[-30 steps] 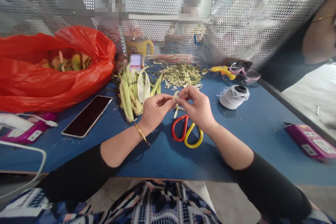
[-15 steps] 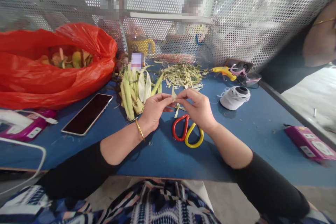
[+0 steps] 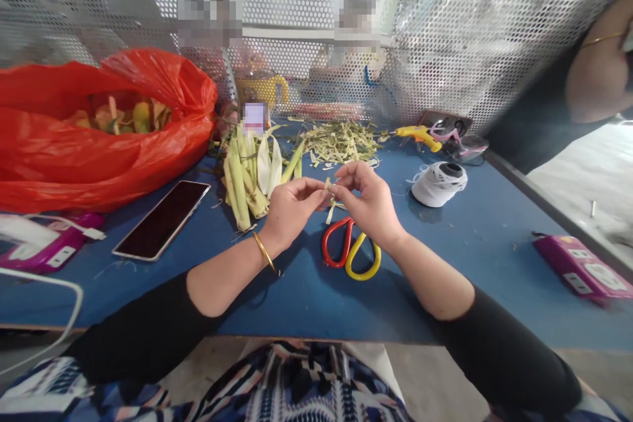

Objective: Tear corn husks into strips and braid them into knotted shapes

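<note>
Two grips — left hand (image 3: 291, 208), right hand (image 3: 370, 201) — pinch one pale leaf strip (image 3: 329, 213) above the scissors (image 3: 347, 250).

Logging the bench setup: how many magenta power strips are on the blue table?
2. One power strip lies at far left, near the phone; the other power strip lies at far right. The red bag could hide more.

My bench in a small craft workshop.
Perforated metal screens (image 3: 445, 26) wall off my blue tabletop (image 3: 469, 244), which carries a glue gun (image 3: 418, 135), a thread spool (image 3: 438, 182), scissors (image 3: 350, 252) and cut leaf strips (image 3: 341, 140); other people (image 3: 346, 72) sit beyond the mesh.
</note>
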{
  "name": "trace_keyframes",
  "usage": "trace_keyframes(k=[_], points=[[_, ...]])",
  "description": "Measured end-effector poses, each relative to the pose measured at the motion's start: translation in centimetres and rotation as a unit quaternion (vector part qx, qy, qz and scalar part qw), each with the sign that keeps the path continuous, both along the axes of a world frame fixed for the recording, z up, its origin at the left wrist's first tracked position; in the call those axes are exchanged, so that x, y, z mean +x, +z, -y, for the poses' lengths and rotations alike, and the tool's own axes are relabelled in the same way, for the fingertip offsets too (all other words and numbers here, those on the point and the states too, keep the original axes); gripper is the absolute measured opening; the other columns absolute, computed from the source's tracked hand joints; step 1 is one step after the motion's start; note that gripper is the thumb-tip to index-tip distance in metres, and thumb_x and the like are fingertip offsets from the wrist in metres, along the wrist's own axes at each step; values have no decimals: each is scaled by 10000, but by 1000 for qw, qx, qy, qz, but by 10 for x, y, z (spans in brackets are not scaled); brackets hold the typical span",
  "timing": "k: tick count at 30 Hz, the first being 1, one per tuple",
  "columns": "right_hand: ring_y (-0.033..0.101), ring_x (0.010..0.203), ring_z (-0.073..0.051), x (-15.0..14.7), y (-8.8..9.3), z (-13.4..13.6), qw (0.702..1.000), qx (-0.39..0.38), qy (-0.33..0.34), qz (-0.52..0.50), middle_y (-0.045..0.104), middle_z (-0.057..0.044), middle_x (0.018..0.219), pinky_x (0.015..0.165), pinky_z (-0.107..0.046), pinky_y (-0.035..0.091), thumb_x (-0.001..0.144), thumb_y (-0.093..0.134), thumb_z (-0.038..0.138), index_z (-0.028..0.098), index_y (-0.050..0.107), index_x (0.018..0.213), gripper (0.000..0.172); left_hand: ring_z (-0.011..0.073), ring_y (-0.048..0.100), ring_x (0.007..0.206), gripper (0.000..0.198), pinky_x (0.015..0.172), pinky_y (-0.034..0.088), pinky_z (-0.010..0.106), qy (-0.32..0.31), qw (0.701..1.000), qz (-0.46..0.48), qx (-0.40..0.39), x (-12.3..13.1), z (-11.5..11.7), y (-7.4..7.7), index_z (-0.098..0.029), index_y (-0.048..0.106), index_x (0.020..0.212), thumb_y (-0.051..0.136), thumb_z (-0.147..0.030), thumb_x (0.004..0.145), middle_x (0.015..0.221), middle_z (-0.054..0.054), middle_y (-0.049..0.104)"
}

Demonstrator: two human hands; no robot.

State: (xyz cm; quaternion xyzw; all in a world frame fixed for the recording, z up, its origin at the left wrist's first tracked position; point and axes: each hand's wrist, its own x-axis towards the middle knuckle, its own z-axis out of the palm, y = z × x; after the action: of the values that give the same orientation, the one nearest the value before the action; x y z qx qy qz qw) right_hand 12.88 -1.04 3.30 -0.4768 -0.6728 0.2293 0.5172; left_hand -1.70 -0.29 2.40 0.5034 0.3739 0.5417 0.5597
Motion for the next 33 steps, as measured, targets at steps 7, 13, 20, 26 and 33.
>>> trace_keyframes(k=[7,13,20,26,33], points=[[614,756,-160,3,1,0,992,72,23,98,662,-14,803,718,-288,475,859,567,191,230,609,879,61,106,599,545,198,526,456,211,-12,987,69,-146,1,1,7,-142,689,654,784,-307,601,603,29,670],[597,738,-153,3,5,3,991,69,40,109,651,-17,766,692,-265,460,861,557,180,214,622,775,113,110,594,549,176,524,455,212,-6,985,78,-152,2,0,6,-141,670,606,780,-273,567,577,17,653],[584,660,-143,0,2,3,999,-5,22,28,637,6,694,652,-271,467,784,604,225,204,579,770,35,126,615,601,111,570,485,236,28,998,26,-50,3,-2,2,-169,692,649,750,-257,619,628,-2,676],[578,640,-138,0,1,2,1000,-12,6,2,610,34,671,658,-281,473,760,586,212,212,542,905,151,132,633,606,126,618,516,256,6,1000,3,-18,1,-1,-1,-165,709,686,749,-280,659,644,10,697],[573,684,-131,3,2,-1,999,20,37,22,624,15,729,680,-265,466,804,612,223,208,587,844,50,107,598,525,166,564,498,238,-4,994,52,-101,1,-2,4,-153,693,663,772,-295,628,584,7,673]])
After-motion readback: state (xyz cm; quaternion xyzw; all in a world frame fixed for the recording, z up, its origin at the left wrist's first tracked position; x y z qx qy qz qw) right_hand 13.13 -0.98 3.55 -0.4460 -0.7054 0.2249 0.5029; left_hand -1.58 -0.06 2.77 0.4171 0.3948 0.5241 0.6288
